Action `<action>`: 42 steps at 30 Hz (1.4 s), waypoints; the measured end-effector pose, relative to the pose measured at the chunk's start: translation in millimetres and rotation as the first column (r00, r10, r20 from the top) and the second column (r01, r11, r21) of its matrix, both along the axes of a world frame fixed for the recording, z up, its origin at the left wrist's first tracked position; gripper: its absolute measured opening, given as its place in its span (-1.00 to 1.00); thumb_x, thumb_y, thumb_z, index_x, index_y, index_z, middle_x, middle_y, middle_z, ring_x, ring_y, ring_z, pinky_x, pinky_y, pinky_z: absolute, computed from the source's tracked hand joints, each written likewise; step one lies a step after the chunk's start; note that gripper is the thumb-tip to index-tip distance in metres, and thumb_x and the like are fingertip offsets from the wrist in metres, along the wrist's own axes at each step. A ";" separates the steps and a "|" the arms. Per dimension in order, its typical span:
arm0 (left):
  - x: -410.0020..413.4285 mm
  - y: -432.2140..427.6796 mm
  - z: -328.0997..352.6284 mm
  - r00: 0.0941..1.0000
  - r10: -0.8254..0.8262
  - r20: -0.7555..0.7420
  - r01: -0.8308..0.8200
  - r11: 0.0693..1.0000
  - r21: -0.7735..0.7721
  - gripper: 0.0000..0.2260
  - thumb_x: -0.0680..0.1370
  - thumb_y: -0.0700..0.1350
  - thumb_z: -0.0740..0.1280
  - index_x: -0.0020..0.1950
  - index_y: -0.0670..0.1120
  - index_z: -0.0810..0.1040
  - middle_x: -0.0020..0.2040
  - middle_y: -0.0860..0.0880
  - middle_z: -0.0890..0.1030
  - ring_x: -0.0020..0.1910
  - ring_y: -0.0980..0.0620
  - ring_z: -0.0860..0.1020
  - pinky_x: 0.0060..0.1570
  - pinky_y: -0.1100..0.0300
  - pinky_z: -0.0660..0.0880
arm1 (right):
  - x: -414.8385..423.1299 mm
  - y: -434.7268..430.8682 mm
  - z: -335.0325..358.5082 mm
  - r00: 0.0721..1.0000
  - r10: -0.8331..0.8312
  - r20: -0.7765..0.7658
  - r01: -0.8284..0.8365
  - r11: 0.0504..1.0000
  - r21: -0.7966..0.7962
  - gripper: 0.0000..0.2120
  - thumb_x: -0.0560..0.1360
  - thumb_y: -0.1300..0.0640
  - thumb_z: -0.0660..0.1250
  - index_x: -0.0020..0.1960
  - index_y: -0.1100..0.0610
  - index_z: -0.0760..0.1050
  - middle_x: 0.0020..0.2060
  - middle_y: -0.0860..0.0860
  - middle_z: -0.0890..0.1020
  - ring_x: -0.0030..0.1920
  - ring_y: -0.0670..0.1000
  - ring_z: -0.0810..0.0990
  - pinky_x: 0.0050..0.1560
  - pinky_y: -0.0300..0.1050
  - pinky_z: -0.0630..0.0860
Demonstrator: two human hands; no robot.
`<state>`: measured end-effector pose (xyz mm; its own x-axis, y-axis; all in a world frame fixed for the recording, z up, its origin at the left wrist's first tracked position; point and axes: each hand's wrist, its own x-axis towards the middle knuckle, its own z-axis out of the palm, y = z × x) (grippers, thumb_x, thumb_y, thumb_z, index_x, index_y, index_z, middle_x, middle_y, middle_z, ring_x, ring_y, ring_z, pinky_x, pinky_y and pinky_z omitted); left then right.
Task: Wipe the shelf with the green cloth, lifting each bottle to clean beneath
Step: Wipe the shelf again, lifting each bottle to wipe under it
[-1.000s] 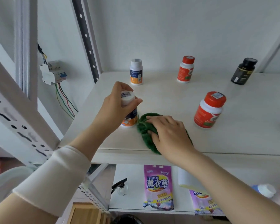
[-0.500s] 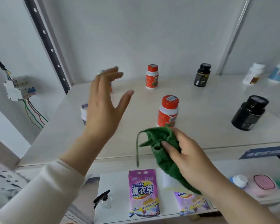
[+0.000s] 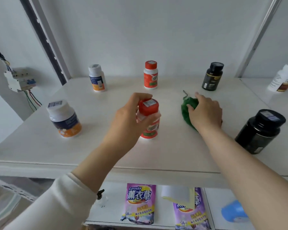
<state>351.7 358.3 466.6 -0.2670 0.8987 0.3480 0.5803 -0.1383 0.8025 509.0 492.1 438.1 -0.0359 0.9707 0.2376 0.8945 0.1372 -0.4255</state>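
My left hand [image 3: 131, 120] grips the red-capped orange bottle [image 3: 150, 121] near the middle of the white shelf [image 3: 40, 146]; its base sits at or just above the surface. To its right, my right hand [image 3: 205, 113] presses the bunched green cloth [image 3: 187, 110] onto the shelf, fingers curled over it. A white-capped blue and orange bottle [image 3: 64, 119] stands at the front left and a black bottle [image 3: 259, 131] at the front right. Along the back stand a white bottle [image 3: 97, 78], a second red-capped bottle [image 3: 150, 75] and a small black bottle [image 3: 212, 76].
A neighbouring shelf at the right holds a white bottle [image 3: 283, 78]. Shelf uprights [image 3: 45, 40] rise at the back corners. A breaker box with wires [image 3: 19, 80] hangs on the left wall. Purple lavender packets [image 3: 140, 203] lie on the lower shelf.
My left hand let go of the front left bottle, swung right and took hold of the red-capped bottle. My right hand carried the cloth from the front edge to the shelf right of that bottle.
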 end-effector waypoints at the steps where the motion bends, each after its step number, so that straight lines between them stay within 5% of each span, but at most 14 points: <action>1: -3.8 -1.3 2.9 0.999 0.039 0.001 -0.039 0.999 0.026 -0.69 0.41 -0.05 0.40 0.06 0.19 0.38 -0.12 0.30 0.49 -0.15 0.45 0.48 -0.25 0.66 0.34 | -9.5 0.8 -1.6 0.997 0.079 -0.020 -0.079 0.997 0.001 -0.57 0.54 0.03 0.18 0.38 0.06 0.25 0.27 0.11 0.47 0.24 0.18 0.38 0.21 0.02 0.31; 7: -40.7 -16.0 30.3 0.970 0.234 0.072 -0.244 0.951 0.193 -0.73 0.42 -0.02 0.37 0.07 0.16 0.40 -0.06 0.28 0.52 -0.06 0.29 0.55 -0.19 0.46 0.46 | -47.8 -79.3 -12.5 0.712 0.699 0.067 -0.702 0.710 0.047 -0.65 0.53 -0.02 0.17 0.31 -0.05 0.37 0.37 -0.12 0.37 0.35 -0.03 0.27 0.27 -0.23 0.07; 11: -53.6 -15.1 40.0 0.970 0.235 0.064 -0.243 0.948 0.205 -0.74 0.43 0.00 0.36 0.07 0.17 0.40 -0.07 0.28 0.51 -0.09 0.32 0.52 -0.27 0.64 0.38 | -32.9 -91.5 -9.4 0.553 0.833 -0.005 -0.832 0.553 0.036 -0.65 0.51 0.03 0.24 0.29 -0.07 0.42 0.36 -0.15 0.40 0.36 -0.11 0.29 0.34 -0.27 0.09; 13: -55.8 -14.4 38.1 0.974 0.217 0.067 -0.226 0.956 0.187 -0.74 0.43 -0.02 0.36 0.08 0.16 0.40 -0.06 0.27 0.51 -0.05 0.28 0.52 -0.26 0.63 0.39 | -28.1 -58.7 -8.9 0.655 0.755 -0.018 -0.754 0.656 0.034 -0.66 0.50 0.13 0.25 0.27 -0.02 0.45 0.32 -0.07 0.46 0.33 -0.02 0.38 0.35 -0.18 0.21; 16: -58.9 -15.2 35.5 0.978 0.203 0.056 -0.210 0.963 0.172 -0.74 0.43 -0.02 0.36 0.08 0.16 0.40 -0.06 0.28 0.50 -0.07 0.30 0.52 -0.27 0.65 0.38 | -25.1 6.8 -4.7 0.917 0.391 0.074 -0.393 0.919 0.010 -0.65 0.54 0.14 0.16 0.31 0.07 0.40 0.28 0.10 0.49 0.27 0.15 0.41 0.26 -0.04 0.34; 18: -61.9 -16.6 37.0 0.978 0.203 0.055 -0.210 0.960 0.183 -0.74 0.44 -0.02 0.36 0.08 0.15 0.41 -0.07 0.28 0.50 -0.13 0.38 0.52 -0.30 0.65 0.36 | -35.0 30.7 -1.9 0.969 0.202 0.145 -0.200 0.979 -0.027 -0.64 0.57 0.06 0.10 0.34 0.11 0.36 0.28 0.15 0.46 0.26 0.20 0.39 0.21 -0.01 0.34; 20: -63.7 -18.5 40.3 0.976 0.210 0.057 -0.217 0.955 0.200 -0.75 0.44 -0.01 0.36 0.08 0.14 0.41 -0.08 0.27 0.51 -0.19 0.49 0.49 -0.31 0.65 0.35 | -55.9 21.3 -2.3 0.960 0.229 0.161 -0.231 0.973 -0.006 -0.63 0.56 0.01 0.10 0.31 0.10 0.38 0.29 0.13 0.46 0.27 0.19 0.39 0.22 -0.05 0.33; 23: -62.9 -19.6 45.1 0.979 0.191 0.068 -0.201 0.955 0.217 -0.75 0.46 -0.03 0.35 0.10 0.11 0.41 -0.08 0.26 0.50 -0.21 0.51 0.49 -0.31 0.62 0.37 | -85.3 -48.2 -11.4 0.805 0.583 0.113 -0.589 0.807 0.031 -0.65 0.53 0.00 0.16 0.31 0.00 0.39 0.34 0.00 0.42 0.32 0.08 0.33 0.28 -0.13 0.19; 26: -56.2 -18.3 44.2 0.986 0.157 0.050 -0.164 0.969 0.187 -0.73 0.46 -0.03 0.35 0.14 0.08 0.41 -0.04 0.24 0.52 -0.10 0.36 0.54 -0.21 0.56 0.44 | -83.0 -127.2 -11.3 0.592 0.805 0.035 -0.806 0.592 0.013 -0.66 0.54 0.04 0.17 0.31 -0.03 0.38 0.36 -0.06 0.39 0.35 0.01 0.29 0.32 -0.13 0.09; 28: -49.2 -16.3 39.3 0.991 0.132 0.039 -0.136 0.978 0.160 -0.73 0.46 -0.03 0.35 0.13 0.09 0.41 -0.01 0.23 0.51 -0.01 0.23 0.54 -0.12 0.50 0.47 | -62.6 -141.5 -10.4 0.554 0.831 0.047 -0.832 0.554 0.015 -0.66 0.55 0.04 0.17 0.32 -0.03 0.38 0.36 -0.10 0.39 0.35 -0.02 0.29 0.33 -0.15 0.10; 32: -34.1 -14.4 27.3 0.998 0.044 0.050 -0.050 0.989 0.139 -0.71 0.44 -0.04 0.36 0.13 0.10 0.42 0.05 0.15 0.54 0.10 0.11 0.53 0.06 0.27 0.47 | -9.4 -97.4 -10.0 0.786 0.610 0.097 -0.613 0.790 -0.004 -0.63 0.56 0.03 0.13 0.37 -0.06 0.30 0.41 -0.11 0.32 0.39 -0.03 0.25 0.32 -0.20 0.10; 35: -24.1 -12.9 21.7 0.999 -0.013 0.031 0.009 0.993 0.119 -0.71 0.42 -0.02 0.36 0.11 0.15 0.40 -0.02 0.29 0.51 0.03 0.22 0.51 -0.05 0.47 0.42 | 7.2 -49.7 -2.4 0.947 0.272 0.173 -0.260 0.961 -0.090 -0.60 0.59 -0.01 0.04 0.41 -0.01 0.22 0.45 -0.04 0.25 0.41 0.07 0.20 0.35 -0.07 0.15; 38: -17.1 -13.8 17.4 0.999 -0.051 0.012 0.049 0.991 0.121 -0.71 0.42 -0.03 0.37 0.07 0.18 0.39 -0.07 0.34 0.49 -0.03 0.32 0.49 -0.19 0.58 0.40 | -4.4 -46.5 -8.0 0.961 0.169 0.217 -0.150 0.983 -0.103 -0.56 0.57 -0.10 -0.02 0.43 -0.03 0.17 0.47 -0.01 0.17 0.44 0.09 0.12 0.41 -0.01 0.05; 42: -9.1 -16.1 12.5 0.995 -0.096 0.033 0.091 0.988 0.125 -0.71 0.42 -0.06 0.38 0.07 0.16 0.40 -0.04 0.30 0.52 0.01 0.24 0.52 -0.15 0.62 0.39 | -7.9 -99.3 -18.9 0.920 0.340 0.196 -0.352 0.936 0.026 -0.59 0.55 -0.09 0.05 0.38 -0.08 0.26 0.42 -0.06 0.28 0.39 0.03 0.20 0.35 -0.09 0.07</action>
